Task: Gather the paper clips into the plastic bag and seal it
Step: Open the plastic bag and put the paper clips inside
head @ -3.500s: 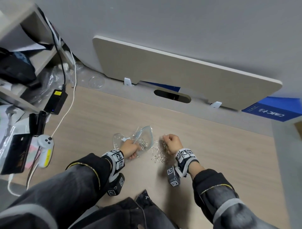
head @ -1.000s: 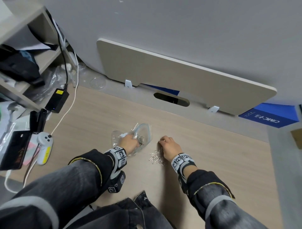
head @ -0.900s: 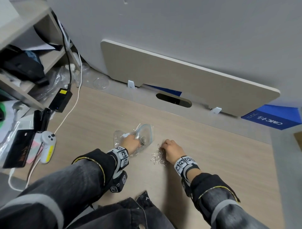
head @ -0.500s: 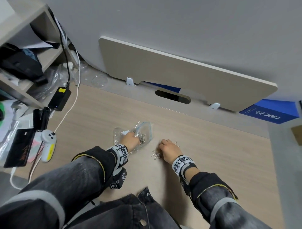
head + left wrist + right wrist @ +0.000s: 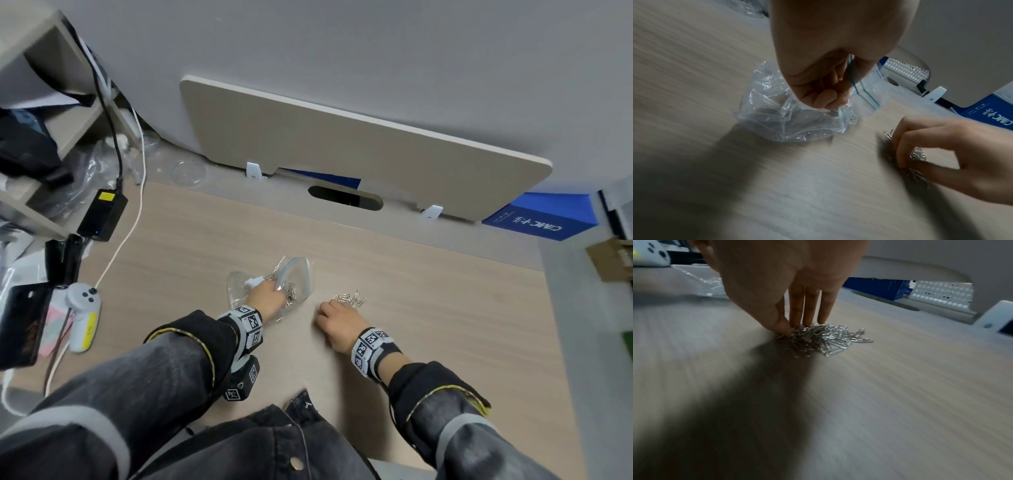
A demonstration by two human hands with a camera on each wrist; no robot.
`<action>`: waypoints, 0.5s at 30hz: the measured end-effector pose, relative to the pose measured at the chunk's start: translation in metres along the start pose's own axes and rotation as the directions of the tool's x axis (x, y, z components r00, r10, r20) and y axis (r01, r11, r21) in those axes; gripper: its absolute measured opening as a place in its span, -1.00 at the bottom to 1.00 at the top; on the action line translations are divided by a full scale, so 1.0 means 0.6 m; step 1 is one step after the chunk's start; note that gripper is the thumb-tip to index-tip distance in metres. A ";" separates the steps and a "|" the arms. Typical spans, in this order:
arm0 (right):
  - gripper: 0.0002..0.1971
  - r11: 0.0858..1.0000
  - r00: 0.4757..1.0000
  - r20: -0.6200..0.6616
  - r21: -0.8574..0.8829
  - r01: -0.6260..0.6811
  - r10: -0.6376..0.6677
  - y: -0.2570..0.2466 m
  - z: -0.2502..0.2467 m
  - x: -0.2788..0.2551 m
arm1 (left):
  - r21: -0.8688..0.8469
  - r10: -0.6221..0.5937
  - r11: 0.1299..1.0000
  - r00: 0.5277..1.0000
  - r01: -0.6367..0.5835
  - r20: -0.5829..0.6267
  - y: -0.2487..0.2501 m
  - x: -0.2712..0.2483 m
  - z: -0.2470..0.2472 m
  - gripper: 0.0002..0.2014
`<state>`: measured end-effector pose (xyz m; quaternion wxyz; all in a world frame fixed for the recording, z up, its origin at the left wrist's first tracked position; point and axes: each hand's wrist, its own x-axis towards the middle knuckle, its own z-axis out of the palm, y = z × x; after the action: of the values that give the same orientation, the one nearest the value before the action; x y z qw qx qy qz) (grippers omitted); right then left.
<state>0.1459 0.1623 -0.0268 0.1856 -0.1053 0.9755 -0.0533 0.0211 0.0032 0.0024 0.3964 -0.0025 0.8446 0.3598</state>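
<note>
A clear zip plastic bag [image 5: 298, 271] with a blue seal strip lies crumpled on the wooden table [image 5: 445, 308], with some paper clips [image 5: 292, 295] inside it. My left hand [image 5: 265, 298] grips the bag [image 5: 777, 116] at its mouth and holds it up. To the right lies a loose pile of silver paper clips [image 5: 352, 298]. My right hand [image 5: 337, 318] is down on that pile [image 5: 828, 339], thumb and fingers pinching a bunch of clips [image 5: 918, 155]. A palm's width of bare table separates the two hands.
At the table's left edge lie a white controller [image 5: 84, 305], a black power adapter [image 5: 102, 214] with cables and a dark phone [image 5: 24, 322]. A beige board [image 5: 342, 144] leans at the back, a blue box [image 5: 537, 219] behind it. A shelf [image 5: 41, 102] stands far left.
My right hand has stayed on the pile and drawn its fingers in on the clips; clips that showed left of it now show beyond its fingertips. The left hand keeps its hold on the bag.
</note>
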 end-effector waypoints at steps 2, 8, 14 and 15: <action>-0.75 0.991 0.990 -0.099 0.098 -0.091 0.101 0.018 -0.006 -0.011 | -0.009 0.000 1.000 1.000 0.000 0.008 0.001 0.000 0.004 -0.89; -0.46 0.794 0.815 -0.030 0.247 -0.555 0.579 0.064 -0.015 -0.039 | 0.008 0.012 1.000 1.000 -0.012 0.023 0.003 -0.002 0.018 -0.89; -0.07 0.832 0.869 0.117 0.254 -0.494 0.480 0.040 0.007 -0.028 | 0.039 0.006 0.999 0.999 -0.008 0.041 0.001 -0.001 0.023 -0.87; -0.13 0.831 0.873 0.115 0.269 -0.487 0.474 0.039 0.009 -0.024 | 0.041 0.002 0.999 0.999 -0.003 0.035 0.001 -0.002 0.023 -0.87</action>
<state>0.1565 0.1879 -0.0304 0.2275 0.1704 0.9477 -0.1448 0.0306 0.0118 -0.0023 0.4107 0.0132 0.8448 0.3428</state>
